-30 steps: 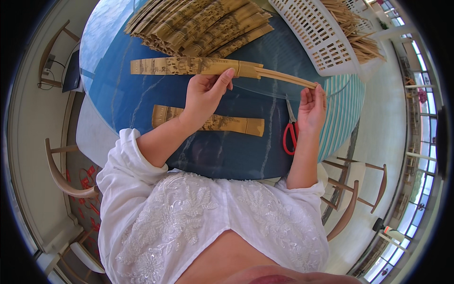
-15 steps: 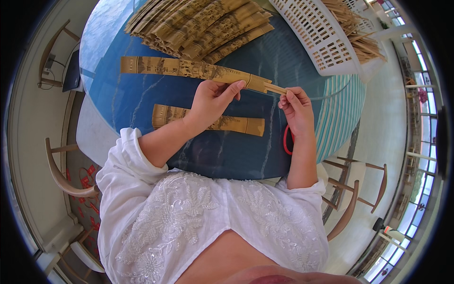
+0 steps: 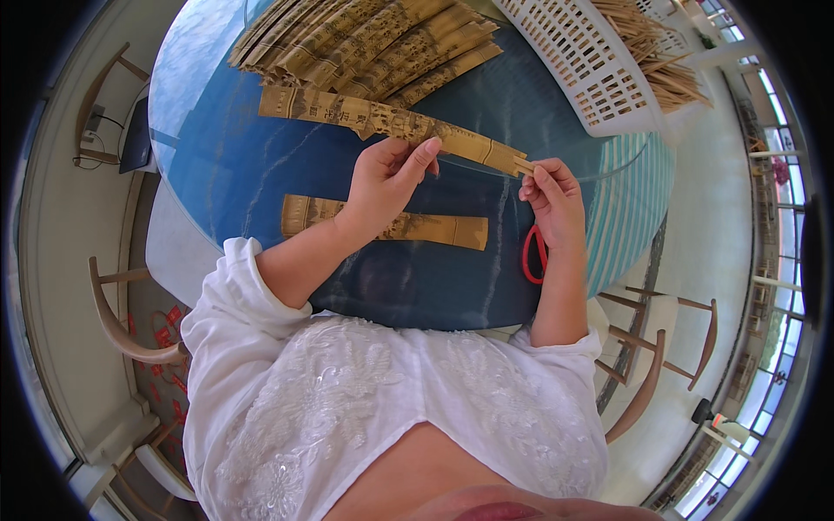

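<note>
My left hand [image 3: 391, 178] is closed, with its thumb on top of a long printed brown paper chopstick sleeve [image 3: 347, 116] held above the table. From the sleeve's right end pokes a short length of pale wooden chopsticks [image 3: 525, 167]. My right hand [image 3: 554, 198] pinches that end between thumb and fingers; the rest of the sticks is hidden inside the sleeve. Another printed sleeve [image 3: 443, 230] lies flat nearer to me, partly covered by my left forearm. Beside my right wrist, red-handled scissors [image 3: 526, 260] lie partly hidden under the forearm.
A big pile of printed sleeves [image 3: 365, 48] lies at the far side of the blue marbled table [image 3: 417, 291]. At the far right, a white plastic basket [image 3: 582, 74] holds many loose wooden chopsticks [image 3: 651, 52]. Wooden chairs [image 3: 643, 391] stand around the table.
Less of the chopsticks shows beyond the sleeve's right end, which now reaches close to my right fingertips. The sleeve has shifted right and tilts more; my right hand moved slightly right.
</note>
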Demonstrator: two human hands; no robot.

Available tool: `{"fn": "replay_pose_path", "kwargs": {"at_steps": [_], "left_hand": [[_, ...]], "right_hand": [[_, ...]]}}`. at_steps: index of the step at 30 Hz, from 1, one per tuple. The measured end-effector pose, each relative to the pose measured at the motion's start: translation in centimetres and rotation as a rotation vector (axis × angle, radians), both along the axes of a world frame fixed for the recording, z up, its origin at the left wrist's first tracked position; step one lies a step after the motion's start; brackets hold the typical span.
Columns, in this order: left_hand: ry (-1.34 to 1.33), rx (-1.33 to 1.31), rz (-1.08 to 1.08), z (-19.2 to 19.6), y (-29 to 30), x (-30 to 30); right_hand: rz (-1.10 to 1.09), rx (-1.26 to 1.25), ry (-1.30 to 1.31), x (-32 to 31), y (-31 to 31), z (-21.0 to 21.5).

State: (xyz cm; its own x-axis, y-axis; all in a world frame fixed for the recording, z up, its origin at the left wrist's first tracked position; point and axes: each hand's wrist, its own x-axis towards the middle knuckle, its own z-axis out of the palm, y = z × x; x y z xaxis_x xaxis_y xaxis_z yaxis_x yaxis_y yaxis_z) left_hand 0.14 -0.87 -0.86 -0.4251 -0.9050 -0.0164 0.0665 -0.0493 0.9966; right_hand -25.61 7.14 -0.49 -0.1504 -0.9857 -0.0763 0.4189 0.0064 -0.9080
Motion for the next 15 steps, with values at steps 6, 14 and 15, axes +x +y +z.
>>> {"fn": "replay_pose_path", "kwargs": {"at_steps": [6,14,15], "left_hand": [[0.136,0.007,0.113,0.9,-0.4,0.1],[0.191,0.067,0.002,0.3,-0.3,0.0],[0.18,0.098,-0.003,0.6,-0.1,-0.1]], "right_hand": [[-0.033,0.007,0.022,-0.4,0.0,0.0],[0.071,0.014,-0.075,-0.6,0.3,-0.3],[0.089,0.005,-0.09,-0.6,0.4,-0.4]]}}
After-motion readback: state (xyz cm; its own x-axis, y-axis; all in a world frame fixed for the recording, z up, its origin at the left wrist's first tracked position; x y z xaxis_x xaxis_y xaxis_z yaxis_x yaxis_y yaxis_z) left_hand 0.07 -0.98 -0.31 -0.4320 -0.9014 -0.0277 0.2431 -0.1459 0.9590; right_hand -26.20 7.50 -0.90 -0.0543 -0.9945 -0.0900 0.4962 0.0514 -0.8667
